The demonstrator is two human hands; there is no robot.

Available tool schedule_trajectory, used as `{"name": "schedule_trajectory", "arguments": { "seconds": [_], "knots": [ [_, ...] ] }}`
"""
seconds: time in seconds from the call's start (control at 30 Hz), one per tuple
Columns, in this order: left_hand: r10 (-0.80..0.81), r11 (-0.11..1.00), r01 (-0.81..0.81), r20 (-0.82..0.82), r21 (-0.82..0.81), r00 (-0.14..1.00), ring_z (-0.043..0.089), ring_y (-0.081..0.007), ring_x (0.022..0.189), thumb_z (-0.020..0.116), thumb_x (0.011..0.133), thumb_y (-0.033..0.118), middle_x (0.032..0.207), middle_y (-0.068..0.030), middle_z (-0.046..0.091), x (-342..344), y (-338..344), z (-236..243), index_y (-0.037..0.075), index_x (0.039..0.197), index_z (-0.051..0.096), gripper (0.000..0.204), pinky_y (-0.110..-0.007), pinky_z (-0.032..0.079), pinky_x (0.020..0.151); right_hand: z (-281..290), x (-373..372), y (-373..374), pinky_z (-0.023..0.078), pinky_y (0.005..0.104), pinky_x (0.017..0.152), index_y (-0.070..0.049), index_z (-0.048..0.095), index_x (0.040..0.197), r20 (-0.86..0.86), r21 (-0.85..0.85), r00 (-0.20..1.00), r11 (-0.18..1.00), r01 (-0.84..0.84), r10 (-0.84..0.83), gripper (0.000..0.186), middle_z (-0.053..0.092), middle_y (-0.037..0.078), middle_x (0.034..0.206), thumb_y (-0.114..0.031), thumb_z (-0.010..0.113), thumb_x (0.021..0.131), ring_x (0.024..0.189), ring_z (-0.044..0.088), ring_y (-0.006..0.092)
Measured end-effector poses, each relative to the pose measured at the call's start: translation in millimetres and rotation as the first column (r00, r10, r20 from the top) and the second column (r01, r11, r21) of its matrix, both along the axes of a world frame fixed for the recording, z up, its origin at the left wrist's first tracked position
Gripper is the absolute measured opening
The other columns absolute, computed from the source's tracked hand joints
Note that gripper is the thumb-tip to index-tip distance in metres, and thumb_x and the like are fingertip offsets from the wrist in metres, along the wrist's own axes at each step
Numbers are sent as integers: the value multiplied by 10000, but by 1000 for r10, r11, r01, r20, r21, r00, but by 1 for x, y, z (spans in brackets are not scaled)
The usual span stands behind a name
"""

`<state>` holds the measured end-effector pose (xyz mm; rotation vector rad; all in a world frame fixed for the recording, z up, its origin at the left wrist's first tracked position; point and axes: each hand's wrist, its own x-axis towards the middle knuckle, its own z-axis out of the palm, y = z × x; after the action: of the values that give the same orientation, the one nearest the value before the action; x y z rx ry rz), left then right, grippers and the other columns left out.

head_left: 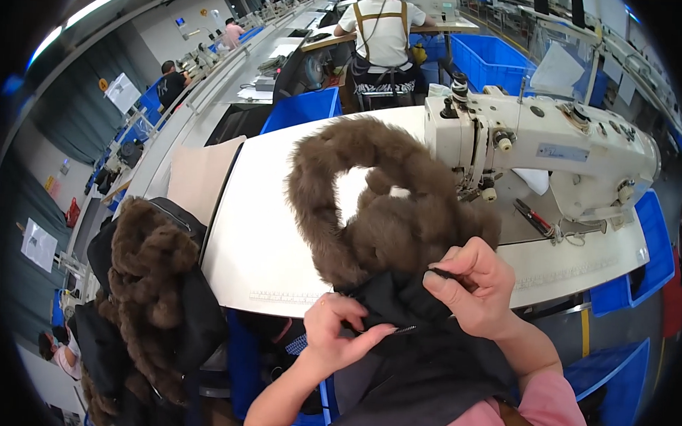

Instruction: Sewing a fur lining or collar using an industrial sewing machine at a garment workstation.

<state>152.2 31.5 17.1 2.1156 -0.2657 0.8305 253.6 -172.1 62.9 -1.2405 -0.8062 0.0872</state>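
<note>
A black garment (426, 366) with brown fur trim (316, 186) lies over the front edge of the white sewing table (250, 240) and hangs down toward me. The fur curls in a loop on the tabletop. My left hand (344, 329) is closed on the black cloth, its thumb beside a short stretch of zipper (405, 329). Farther right and a little higher, my right hand (474, 285) pinches a dark edge of the same garment between thumb and fingers. Whether that edge is zipper tape or plain cloth cannot be made out.
A white sewing machine (539, 133) stands at the right, with red-handled snips (533, 217) by its base. Black garments with brown fur (154, 281) are heaped at left. Blue bins (493, 60) stand around the table. A person in a white shirt (381, 30) sits ahead.
</note>
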Motion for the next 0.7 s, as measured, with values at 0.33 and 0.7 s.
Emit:
{"name": "schedule_trajectory", "arguments": {
  "seconds": [0.33, 0.7],
  "knots": [
    [-235, 962, 254, -165, 105, 958, 636, -248, 835, 854, 733, 220, 960, -90, 697, 25, -30, 74, -6, 1278, 575, 653, -330, 512, 738, -21, -6, -1, 484, 291, 562, -51, 652, 906, 411, 9, 883, 970, 243, -225, 145, 672, 91, 810, -55, 768, 820, 654, 641, 213],
    [-101, 962, 110, -48, 251, 994, 626, -225, 913, 850, 704, 122, 1057, -67, 684, -1, -23, 23, 36, 1053, 707, 387, -317, 519, 750, -58, 17, -3, 449, 251, 603, 0, 562, 976, 307, 246, 918, 953, 180, -252, 212, 650, 100, 822, 21, 733, 852, 672, 581, 144]
  ]
}}
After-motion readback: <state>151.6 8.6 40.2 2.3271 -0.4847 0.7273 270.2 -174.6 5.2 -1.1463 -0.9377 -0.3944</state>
